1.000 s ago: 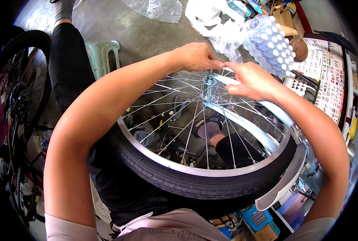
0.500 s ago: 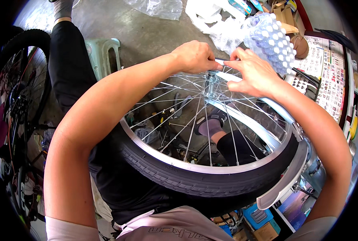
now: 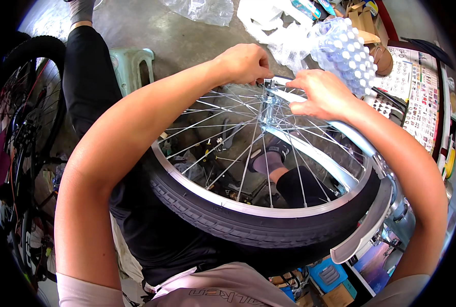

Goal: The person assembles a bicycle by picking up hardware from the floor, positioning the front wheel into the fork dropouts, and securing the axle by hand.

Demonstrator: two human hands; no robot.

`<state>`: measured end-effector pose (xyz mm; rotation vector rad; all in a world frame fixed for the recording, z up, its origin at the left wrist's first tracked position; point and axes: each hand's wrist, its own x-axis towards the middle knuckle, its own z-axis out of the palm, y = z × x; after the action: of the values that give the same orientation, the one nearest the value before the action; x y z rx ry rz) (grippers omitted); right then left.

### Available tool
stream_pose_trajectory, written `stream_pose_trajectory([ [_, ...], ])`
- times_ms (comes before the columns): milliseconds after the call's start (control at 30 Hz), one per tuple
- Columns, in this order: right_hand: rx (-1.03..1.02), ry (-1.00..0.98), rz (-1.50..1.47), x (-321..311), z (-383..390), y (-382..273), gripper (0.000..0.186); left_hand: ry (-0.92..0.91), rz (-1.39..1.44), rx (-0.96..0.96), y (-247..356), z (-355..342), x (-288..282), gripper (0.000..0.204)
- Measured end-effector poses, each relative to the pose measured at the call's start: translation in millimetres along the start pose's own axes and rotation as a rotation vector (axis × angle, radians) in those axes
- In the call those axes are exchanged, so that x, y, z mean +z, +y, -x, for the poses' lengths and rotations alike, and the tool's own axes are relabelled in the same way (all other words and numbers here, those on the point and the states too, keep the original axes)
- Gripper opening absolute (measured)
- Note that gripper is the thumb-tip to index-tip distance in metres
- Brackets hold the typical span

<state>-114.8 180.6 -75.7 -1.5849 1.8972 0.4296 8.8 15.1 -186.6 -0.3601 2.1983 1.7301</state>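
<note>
A spoked bicycle wheel with a black tire (image 3: 228, 225) and silver rim lies tilted across my lap. Its metal hub (image 3: 268, 110) sits between the two blades of a pale blue fork (image 3: 348, 134). My left hand (image 3: 244, 64) is just left of the axle end (image 3: 270, 83), fingers curled and pinched together; whatever they hold is hidden. My right hand (image 3: 322, 94) grips the upper fork blade beside the axle, thumb on the near side and index finger stretched along the far side. A pale mudguard (image 3: 361, 235) curves around the tire at right.
A pale green plastic stool (image 3: 130, 69) stands beyond my left arm. Another bicycle (image 3: 30, 128) is at far left. Plastic wrapping (image 3: 340, 53) lies at the back right, near a printed sheet (image 3: 417, 97). Tools and parts are on the floor below the spokes. A blue box (image 3: 327, 275) sits at bottom right.
My left hand has drawn slightly left and up from the axle end, which now shows. My right index finger has shifted a little. The wheel has tilted slightly.
</note>
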Motion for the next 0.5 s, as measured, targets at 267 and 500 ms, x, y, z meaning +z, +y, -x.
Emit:
stream_pose_trajectory([
  [267, 0.032, -0.054, 0.0, -5, -2, -5, 0.053, 0.023, -0.261, 0.09, 8, -9, 4, 0.038],
  [500, -0.052, 0.11, -0.014, 5, -4, 3, 0.041, 0.041, -0.333, 0.168, 11, -10, 1, 0.041],
])
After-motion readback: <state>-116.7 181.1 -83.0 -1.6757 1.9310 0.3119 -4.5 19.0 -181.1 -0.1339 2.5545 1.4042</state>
